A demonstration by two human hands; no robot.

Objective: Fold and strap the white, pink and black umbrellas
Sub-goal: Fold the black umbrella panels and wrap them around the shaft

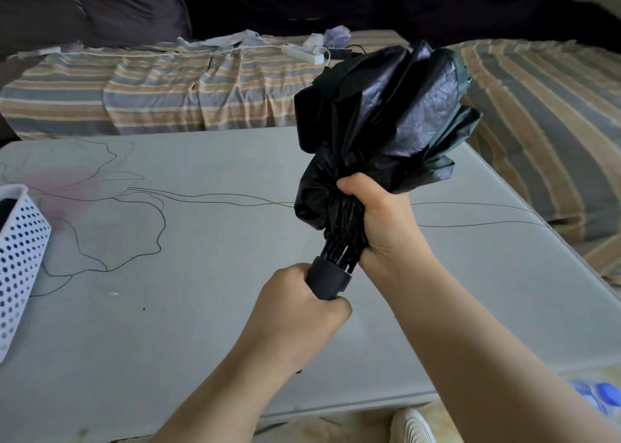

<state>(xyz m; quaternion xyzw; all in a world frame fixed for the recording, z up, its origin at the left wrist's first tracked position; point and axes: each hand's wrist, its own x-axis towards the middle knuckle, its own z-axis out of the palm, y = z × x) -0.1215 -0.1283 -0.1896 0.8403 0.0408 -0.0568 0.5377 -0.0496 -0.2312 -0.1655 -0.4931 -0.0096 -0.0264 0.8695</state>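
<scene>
Black canopy fabric of the black umbrella bunches loosely above the table, right of centre, tilted up and away toward the far right. The umbrella is collapsed but not yet rolled or strapped; no strap can be made out among the folds.

The left hand is clenched round the black handle at the near, lower end, which fixes the shaft so it cannot turn freely. The right hand grasps the gathered fabric and ribs just above the handle, thumb across the top of the bundle. This grip squeezes the ribs against the shaft and keeps the pleats from springing outward. The two hands sit close together, nearly touching at the rib ends.

Judged from the loose folds, the step in hand is gathering the canopy before wrapping; the fabric above the right hand needs smoothing round the shaft.

The white and pink umbrellas are not visible. A white perforated basket stands at the table's left edge, with something dark inside that cannot be identified. Beyond the table lies a striped bed cover with a white power strip on its far side.
</scene>
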